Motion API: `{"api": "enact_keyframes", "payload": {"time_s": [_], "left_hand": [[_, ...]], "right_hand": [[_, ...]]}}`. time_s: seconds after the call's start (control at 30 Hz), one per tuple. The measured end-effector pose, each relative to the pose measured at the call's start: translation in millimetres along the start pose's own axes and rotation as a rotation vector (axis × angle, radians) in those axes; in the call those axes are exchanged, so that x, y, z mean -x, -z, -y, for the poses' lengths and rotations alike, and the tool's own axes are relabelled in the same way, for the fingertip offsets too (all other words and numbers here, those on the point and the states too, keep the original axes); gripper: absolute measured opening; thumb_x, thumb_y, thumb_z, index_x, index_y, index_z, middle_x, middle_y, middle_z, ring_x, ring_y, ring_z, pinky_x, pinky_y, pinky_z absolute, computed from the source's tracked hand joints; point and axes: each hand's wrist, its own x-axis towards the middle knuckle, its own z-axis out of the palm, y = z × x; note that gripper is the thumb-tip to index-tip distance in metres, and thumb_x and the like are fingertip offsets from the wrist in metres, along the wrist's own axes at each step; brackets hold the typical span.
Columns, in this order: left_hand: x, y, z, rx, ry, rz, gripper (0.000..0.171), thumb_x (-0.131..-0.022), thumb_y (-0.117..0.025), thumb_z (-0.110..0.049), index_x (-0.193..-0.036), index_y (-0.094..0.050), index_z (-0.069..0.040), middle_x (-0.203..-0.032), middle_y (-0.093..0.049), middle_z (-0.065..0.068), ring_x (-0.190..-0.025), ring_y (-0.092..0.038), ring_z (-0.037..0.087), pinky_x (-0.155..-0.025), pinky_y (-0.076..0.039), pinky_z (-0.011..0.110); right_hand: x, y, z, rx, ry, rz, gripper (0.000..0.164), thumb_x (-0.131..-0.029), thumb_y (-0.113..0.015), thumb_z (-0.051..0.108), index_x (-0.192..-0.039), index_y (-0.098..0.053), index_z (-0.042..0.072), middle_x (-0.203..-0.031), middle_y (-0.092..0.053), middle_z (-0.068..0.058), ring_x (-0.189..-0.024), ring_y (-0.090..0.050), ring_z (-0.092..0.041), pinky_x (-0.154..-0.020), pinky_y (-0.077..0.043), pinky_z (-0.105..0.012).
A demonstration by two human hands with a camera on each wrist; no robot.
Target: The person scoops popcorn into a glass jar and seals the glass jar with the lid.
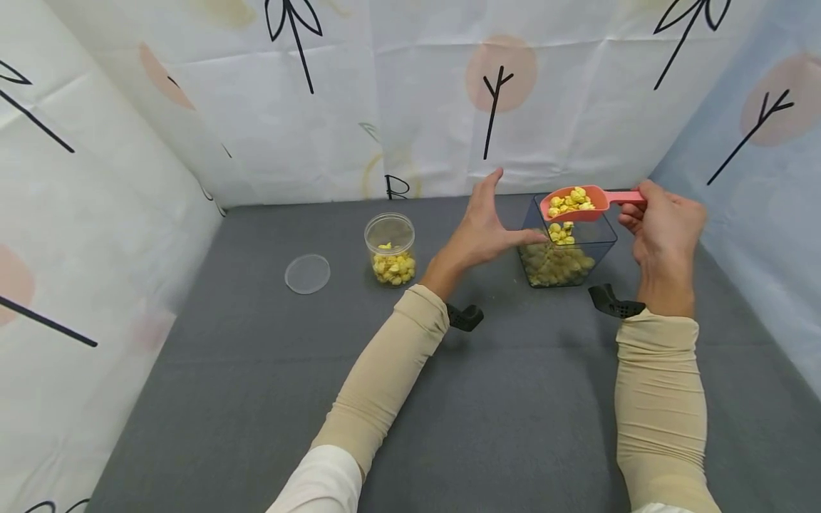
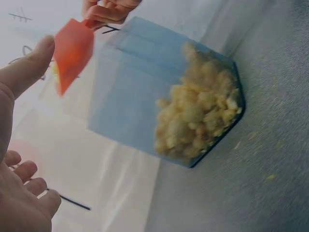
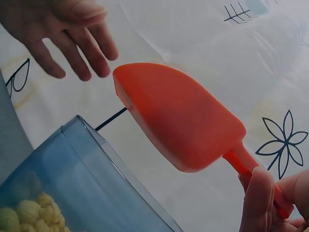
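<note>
My right hand (image 1: 670, 221) grips the handle of a coral-red scoop (image 1: 601, 199), which carries yellow popcorn (image 1: 571, 202). In the head view the scoop is over a clear square container (image 1: 567, 260) part-filled with popcorn (image 2: 198, 111). From the right wrist view, the scoop (image 3: 178, 116) shows its underside above the container's rim (image 3: 120, 164). My left hand (image 1: 484, 228) is spread beside the container, thumb stretched towards it, holding nothing. The left wrist view shows its fingers (image 2: 29, 176) apart from the container wall.
A round clear jar (image 1: 390, 249), partly full of popcorn, stands left of my left hand. Further left a clear round lid (image 1: 308, 274) lies flat on the grey tabletop (image 1: 513, 413). A few crumbs (image 2: 270, 177) dot the surface near the container. Patterned cloth (image 1: 417, 92) hangs behind.
</note>
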Motion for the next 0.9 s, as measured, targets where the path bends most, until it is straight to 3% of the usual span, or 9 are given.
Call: {"api": "enact_keyframes", "payload": {"time_s": [0.37,0.7,0.9], "left_hand": [[20.0,30.2,-4.0,0.016,-0.017,-0.101,0.121,-0.074,-0.087,-0.055,-0.163,-0.008,-0.034,-0.169,-0.016,-0.009,-0.156,-0.022,0.011,-0.123,-0.033,0.043],[37.7,54.9,-0.6,0.009,-0.094,-0.209,0.116,-0.074,-0.090,-0.049,-0.163,-0.020,-0.027,-0.165,-0.026,-0.011,-0.153,-0.026,0.007,-0.124,-0.032,0.035],[51.6,74.7,6.3,0.021,-0.103,-0.246,0.114,-0.075,-0.090,-0.046,-0.163,-0.021,-0.024,-0.162,-0.032,-0.011,-0.149,-0.030,0.002,-0.123,-0.031,0.033]], "right_hand": [[5,-12,-3,-0.001,0.033,0.032,0.016,-0.096,-0.070,0.016,-0.089,-0.074,0.002,-0.068,-0.070,-0.004,-0.046,-0.062,-0.011,-0.052,-0.056,-0.019],[11,-23,-2,0.028,0.051,0.093,0.017,-0.098,-0.067,0.018,-0.090,-0.074,0.005,-0.068,-0.069,-0.003,-0.047,-0.061,-0.010,-0.052,-0.055,-0.019],[17,-31,-1,0.023,0.045,0.119,0.016,-0.099,-0.066,0.016,-0.092,-0.074,0.003,-0.069,-0.068,-0.003,-0.047,-0.061,-0.010,-0.052,-0.055,-0.020]]}}
